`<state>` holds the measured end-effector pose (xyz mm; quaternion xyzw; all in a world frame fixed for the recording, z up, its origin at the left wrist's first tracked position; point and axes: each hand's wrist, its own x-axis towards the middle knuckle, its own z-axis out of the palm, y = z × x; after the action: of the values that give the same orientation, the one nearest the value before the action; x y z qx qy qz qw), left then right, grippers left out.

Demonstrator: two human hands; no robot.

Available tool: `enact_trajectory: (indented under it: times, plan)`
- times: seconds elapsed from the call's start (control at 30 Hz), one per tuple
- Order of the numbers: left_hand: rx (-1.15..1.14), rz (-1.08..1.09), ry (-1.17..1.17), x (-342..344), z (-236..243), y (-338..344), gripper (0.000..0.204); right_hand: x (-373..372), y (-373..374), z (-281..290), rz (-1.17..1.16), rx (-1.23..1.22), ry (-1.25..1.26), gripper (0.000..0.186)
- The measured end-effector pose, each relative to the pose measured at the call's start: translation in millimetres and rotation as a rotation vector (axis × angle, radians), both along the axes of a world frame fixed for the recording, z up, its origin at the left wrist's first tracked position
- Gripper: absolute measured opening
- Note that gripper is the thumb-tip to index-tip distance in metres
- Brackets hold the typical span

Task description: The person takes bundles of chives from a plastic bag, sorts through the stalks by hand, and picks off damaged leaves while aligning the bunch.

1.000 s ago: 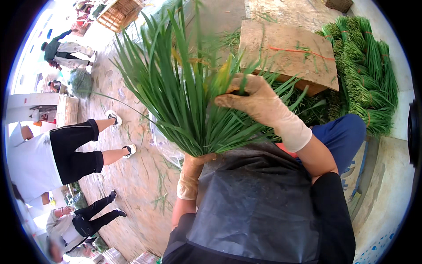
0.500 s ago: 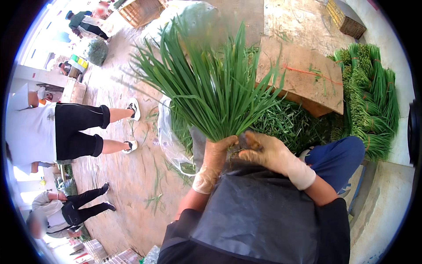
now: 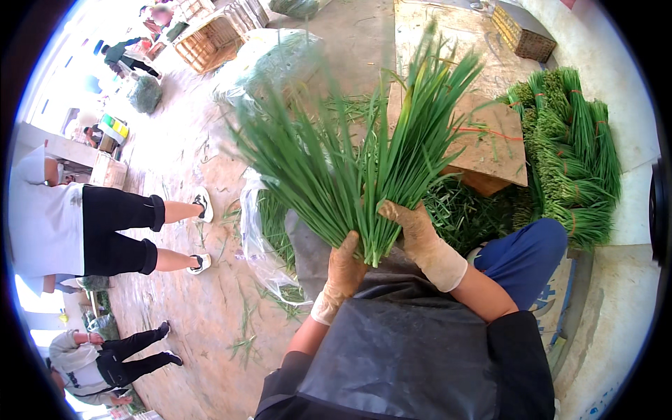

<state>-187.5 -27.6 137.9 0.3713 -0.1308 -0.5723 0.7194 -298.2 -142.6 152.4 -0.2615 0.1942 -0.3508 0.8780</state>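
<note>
A bunch of long, flat-leaved garlic chives (image 3: 308, 175) stands fanned out in front of me, pale cut ends down above my lap. My left hand (image 3: 344, 269), in a soiled pale glove, is closed around the left side near the base. On the right side, my gloved right hand (image 3: 421, 234) grips the stems a little higher, thumb across the front. The leaves part into two sprays between the hands. Below them, a dark apron (image 3: 406, 350) covers my lap. Some leaf tips on the left are smeared by motion.
A cardboard-coloured board (image 3: 490, 143) with a red tie lies ahead right, beside stacked tied green bundles (image 3: 570, 161). Loose cut leaves (image 3: 465, 217) heap below it. A clear plastic bag (image 3: 252, 231) of greens is left of my knees. Two people stand at left; a wicker basket (image 3: 210, 45) lies farther off.
My right hand, which was beside the base with fingers curled, now grips the right part of the bunch. The chives have spread into two sprays, and their cut ends show lower down.
</note>
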Motion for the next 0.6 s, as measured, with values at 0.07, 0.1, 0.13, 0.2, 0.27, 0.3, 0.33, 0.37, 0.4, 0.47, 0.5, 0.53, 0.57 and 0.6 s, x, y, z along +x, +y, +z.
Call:
enact_trajectory:
  times: [0.07,0.1,0.13,0.2,0.27,0.3,0.33,0.37,0.4,0.47,0.5,0.53,0.57,0.6]
  plan:
    - [0.026,-0.024,0.044,-1,-4,0,0.057,4,-2,2,-0.015,0.106,-0.020,0.040]
    - [0.018,-0.028,0.035,-2,-5,-1,0.056,4,-2,2,-0.011,0.106,-0.018,0.040]
    - [0.009,-0.031,0.027,-3,-6,-2,0.055,5,-1,0,-0.038,0.039,-0.001,0.040]
    - [0.035,-0.047,0.027,-2,-7,-1,0.055,4,-1,-4,-0.069,-0.026,0.018,0.040]
    - [0.062,-0.063,0.028,-3,-10,1,0.054,1,-3,-9,-0.020,-0.073,-0.027,0.043]
    - [0.036,-0.064,-0.002,-3,-12,1,0.053,-1,-4,-11,-0.021,-0.069,-0.025,0.043]
    - [0.011,-0.066,-0.032,-4,-14,1,0.052,-2,-5,-13,0.001,-0.112,0.030,0.047]
    - [0.010,-0.063,-0.034,-5,-13,2,0.052,-2,-5,-12,0.026,-0.159,0.081,0.051]
    - [0.018,-0.077,-0.074,-6,-9,2,0.052,-3,-6,-8,0.028,-0.160,0.080,0.051]
    - [0.029,-0.090,-0.114,-8,1,1,0.053,-5,-8,3,0.079,-0.303,0.143,0.061]
    - [-0.001,-0.184,-0.117,-9,8,-1,0.053,-7,-9,6,0.080,-0.301,0.142,0.061]
    - [-0.031,-0.278,-0.120,-9,11,-3,0.054,-10,-11,7,0.101,-0.332,0.182,0.066]
    - [-0.030,-0.277,-0.122,-9,12,-5,0.054,-12,-12,9,0.121,-0.363,0.220,0.072]
    - [-0.033,-0.252,-0.139,-11,12,-7,0.054,-8,-12,3,0.097,-0.411,0.186,0.077]
